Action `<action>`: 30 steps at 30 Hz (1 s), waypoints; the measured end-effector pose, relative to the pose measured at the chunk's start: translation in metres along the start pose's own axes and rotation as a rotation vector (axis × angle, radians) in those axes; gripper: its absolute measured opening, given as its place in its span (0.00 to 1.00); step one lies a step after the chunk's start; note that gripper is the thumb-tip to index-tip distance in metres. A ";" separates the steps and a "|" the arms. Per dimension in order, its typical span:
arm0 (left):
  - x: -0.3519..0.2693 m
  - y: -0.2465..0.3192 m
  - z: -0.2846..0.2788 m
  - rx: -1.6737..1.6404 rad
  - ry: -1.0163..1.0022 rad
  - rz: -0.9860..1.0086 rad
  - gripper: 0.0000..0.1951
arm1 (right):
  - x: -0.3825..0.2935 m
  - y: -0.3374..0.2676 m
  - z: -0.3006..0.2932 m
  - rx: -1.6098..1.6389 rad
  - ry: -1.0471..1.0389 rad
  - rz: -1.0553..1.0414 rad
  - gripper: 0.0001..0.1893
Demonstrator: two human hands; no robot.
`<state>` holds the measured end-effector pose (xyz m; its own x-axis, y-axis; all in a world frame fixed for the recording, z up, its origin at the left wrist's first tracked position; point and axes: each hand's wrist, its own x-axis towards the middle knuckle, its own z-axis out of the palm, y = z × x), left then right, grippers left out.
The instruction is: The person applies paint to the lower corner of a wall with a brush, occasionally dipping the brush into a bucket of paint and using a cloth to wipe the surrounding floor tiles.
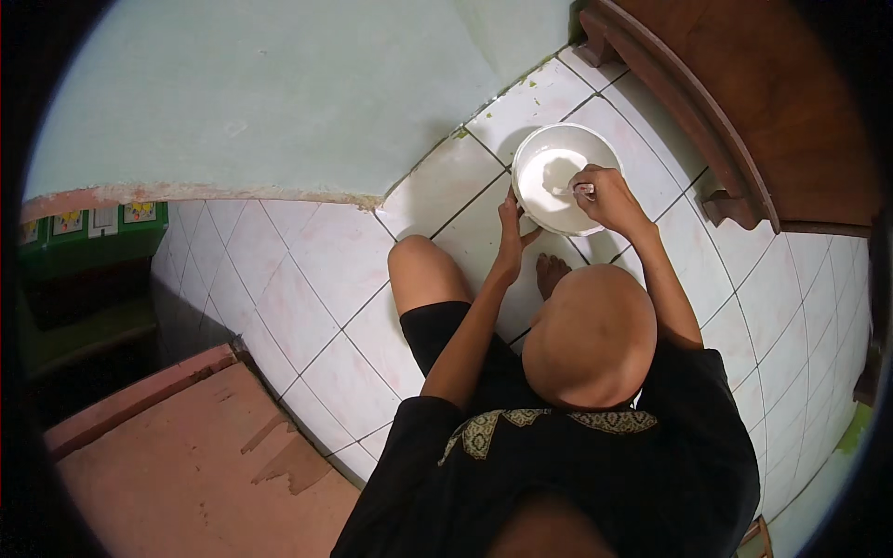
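A round white bucket (607, 145) stands on the floor tiles before me. White liquid (537, 178), which looks like paint, lies in it, with the shadow of my right hand across its surface. My left hand (513, 237) steadies the bucket's near left side, fingers along the outer wall and thumb spread below. Over the right part of the rim, my right hand (608, 195) is closed around the pale handle of a tool (584, 188). The tool's lower end reaches toward the liquid; its kind cannot be made out.
A pale green wall (279, 97) rises at the upper left, its lower edge chipped. Brown wooden furniture (698, 104) stands at the upper right. White tiles (314, 279) cover the floor. At the lower left is a worn pink surface (181, 446), with a green object (91, 237) beyond it.
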<state>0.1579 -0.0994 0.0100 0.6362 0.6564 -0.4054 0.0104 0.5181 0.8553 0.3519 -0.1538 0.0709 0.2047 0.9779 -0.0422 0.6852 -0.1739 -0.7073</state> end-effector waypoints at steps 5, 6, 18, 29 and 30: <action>-0.002 -0.002 0.001 -0.014 0.013 0.010 0.41 | -0.003 -0.002 -0.004 0.056 0.001 0.014 0.10; -0.002 -0.003 0.002 -0.016 0.009 0.006 0.41 | -0.004 -0.002 -0.005 0.069 0.015 0.013 0.10; -0.006 -0.010 0.003 -0.020 0.030 0.032 0.40 | -0.020 -0.009 -0.026 0.293 0.333 0.164 0.08; 0.006 -0.011 0.013 -0.099 0.001 0.057 0.40 | -0.056 0.042 -0.063 1.098 0.531 0.402 0.10; 0.008 -0.011 0.011 -0.089 0.006 0.031 0.41 | -0.058 0.040 -0.062 1.141 0.536 0.411 0.08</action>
<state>0.1712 -0.1058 0.0013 0.6309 0.6759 -0.3810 -0.0777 0.5436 0.8357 0.4110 -0.2246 0.0889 0.6840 0.6656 -0.2986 -0.4062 0.0075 -0.9138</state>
